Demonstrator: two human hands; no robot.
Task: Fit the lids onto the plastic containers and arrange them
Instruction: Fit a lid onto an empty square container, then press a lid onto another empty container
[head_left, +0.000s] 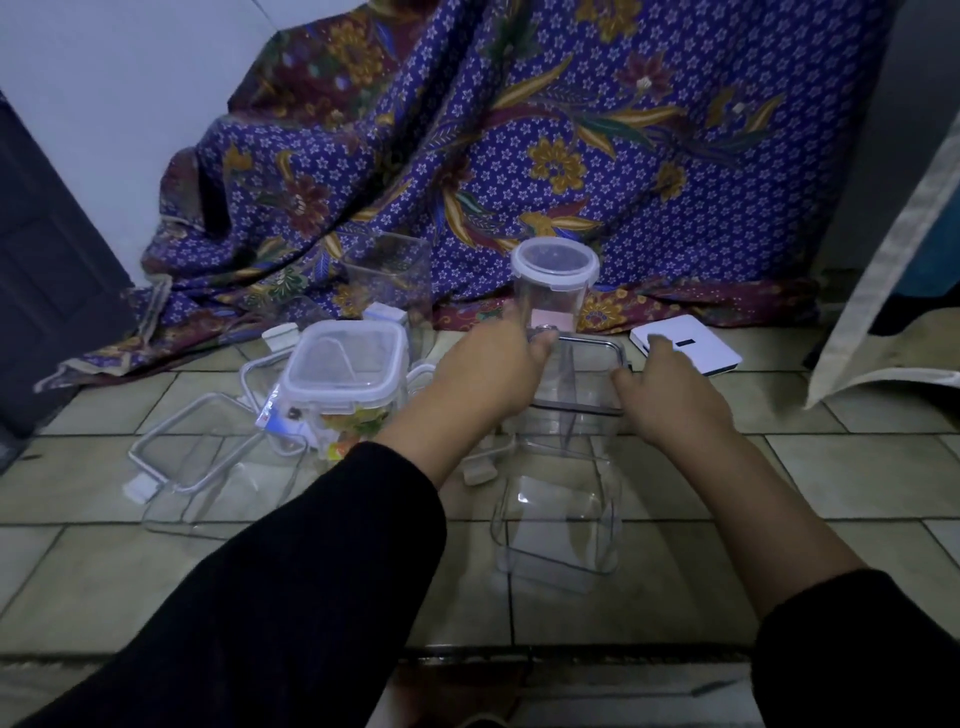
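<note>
Arranging step: left hand (488, 374) grasps the lidded round container (553, 291) near its base – right hand (670, 395) steadies the open rectangular container (576, 379), fingers loose – next, probably set it down upright

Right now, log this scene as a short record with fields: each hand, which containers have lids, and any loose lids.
left hand: grips the round jar near its base
right hand: on the rim of the open tub
lidded: round jar, square box
unlidded: open tub, far tub
loose lid: flat on the floor, left
surface: tiled floor
</note>
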